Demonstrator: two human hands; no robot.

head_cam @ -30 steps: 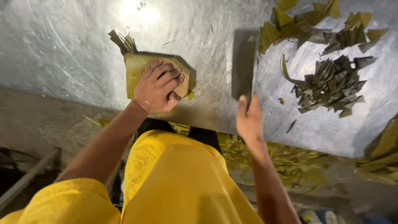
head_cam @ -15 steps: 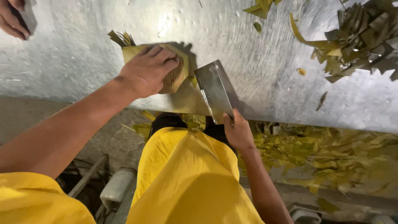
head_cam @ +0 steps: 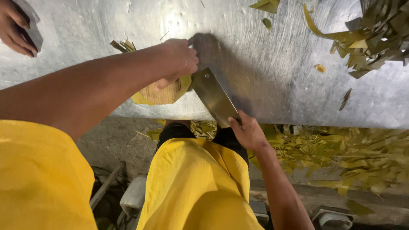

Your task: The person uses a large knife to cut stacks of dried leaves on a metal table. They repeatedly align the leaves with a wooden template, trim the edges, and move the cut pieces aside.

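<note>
Head camera, looking down past yellow trousers and a yellow sleeve: nearest, the right hand is closed around the handle of a broad cleaver at the table's near edge; the handle itself is hidden inside the fist, so only the blade shows, slanting up and left across the steel. Below the edge, the ground is littered with yellow-green leaf trimmings. A little farther in, the left hand is curled down over a stack of yellowish leaves lying flat on the scratched metal table, fingers bent and pressing it in place, with the stack's frayed dark ends sticking out beyond the forearm. The cleaver's far corner sits just beside the stack's right side, touching or nearly so — which of the two cannot be told. This reads as the trimming step: the stack is pinned and the blade is lined up at its edge. The next move would seem to call for keeping the bent fingers well clear of the edge and holding the stack still while the blade comes down squarely. Farther off, at the upper right, lies a heap of cut leaf strips, and at the far left another person's hand grips a dark flat tool — apart from this work.
</note>
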